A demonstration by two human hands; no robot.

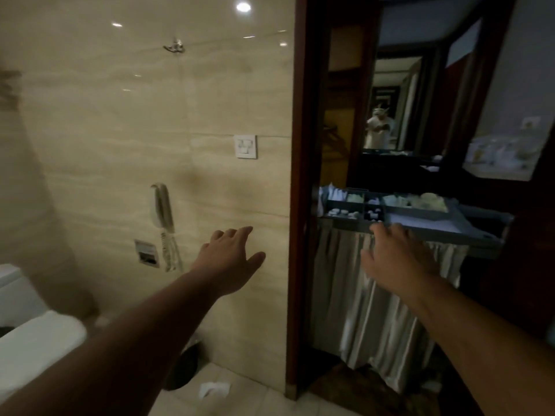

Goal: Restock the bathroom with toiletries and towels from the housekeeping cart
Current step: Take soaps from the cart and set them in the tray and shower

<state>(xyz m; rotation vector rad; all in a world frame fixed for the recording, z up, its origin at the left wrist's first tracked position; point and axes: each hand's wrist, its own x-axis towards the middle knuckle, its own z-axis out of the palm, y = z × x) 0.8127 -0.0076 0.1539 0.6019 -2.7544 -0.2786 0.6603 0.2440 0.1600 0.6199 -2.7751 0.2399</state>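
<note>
The housekeeping cart (468, 232) stands just outside the bathroom doorway, its grey top tray split into compartments of small white toiletries (342, 212) and pale packets (420, 201). A light curtain (369, 310) hangs below the tray. My right hand (396, 256) stretches out with straight fingers, its tips at the tray's front edge, and holds nothing. My left hand (232, 259) is out in front of the beige tiled wall, fingers spread and empty.
A dark wooden door frame (298, 205) separates the bathroom from the hallway. A wall phone (163, 208) and a switch plate (245, 146) are on the tiles. A white toilet (33, 340) sits at lower left, a dark bin (184, 367) and a scrap of paper (214, 388) on the floor.
</note>
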